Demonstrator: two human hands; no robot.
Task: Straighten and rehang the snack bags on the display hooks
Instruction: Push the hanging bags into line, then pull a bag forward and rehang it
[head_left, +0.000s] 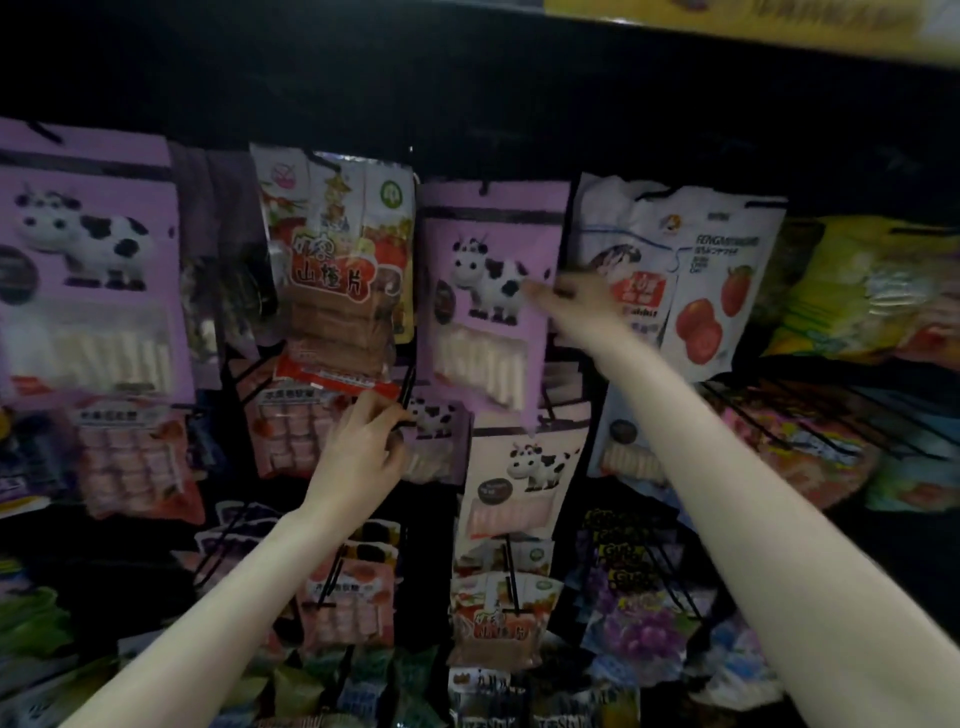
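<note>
A red and white hawthorn snack bag (337, 270) hangs on the top row of hooks. My left hand (363, 447) reaches up under it and pinches its bottom edge with curled fingers. To the right hangs a purple cow-print bag (488, 291), tilted. My right hand (576, 301) is at that bag's right edge, fingers stretched toward the cow picture and touching it; the hand is blurred. A white bag with red fruit (717, 280) hangs just right of my right hand.
A large purple cow bag (88, 260) hangs at the far left. Pink bags (135, 457), a beige cow bag (519, 478) and more snacks hang on black wire hooks (514, 571) below. Yellow-green bags (872, 291) lie on the right. A dark shelf runs overhead.
</note>
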